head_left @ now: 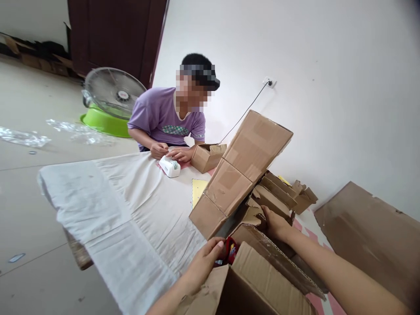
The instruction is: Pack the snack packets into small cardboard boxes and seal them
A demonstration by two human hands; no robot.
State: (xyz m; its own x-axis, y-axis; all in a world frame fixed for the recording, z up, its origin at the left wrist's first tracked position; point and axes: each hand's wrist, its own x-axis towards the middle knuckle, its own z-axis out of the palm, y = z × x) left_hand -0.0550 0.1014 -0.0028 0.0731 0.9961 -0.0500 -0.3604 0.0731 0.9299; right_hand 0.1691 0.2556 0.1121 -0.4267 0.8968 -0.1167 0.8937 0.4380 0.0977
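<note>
My left hand (210, 258) is closed at the near edge of an open cardboard box (259, 271). Its fingers press on a dark red item with coloured print (231, 250), mostly hidden by the hand and the cardboard, so its kind is unclear. Further back on the right, my right hand (275, 223) reaches into an opened carton with a torn flap (256, 215). Part of that hand lies against the cardboard, and most of its fingers are out of sight. A tall folded cardboard piece (239, 175) leans up just beyond both hands.
Across the cloth-covered table (141, 210), a person in a purple shirt (164, 113) has both hands by a white tape dispenser (169, 166) and a small carton (205, 158). A yellow card (198, 192) lies nearby. A large cardboard sheet (370, 240) stands right; a fan (114, 92) stands behind.
</note>
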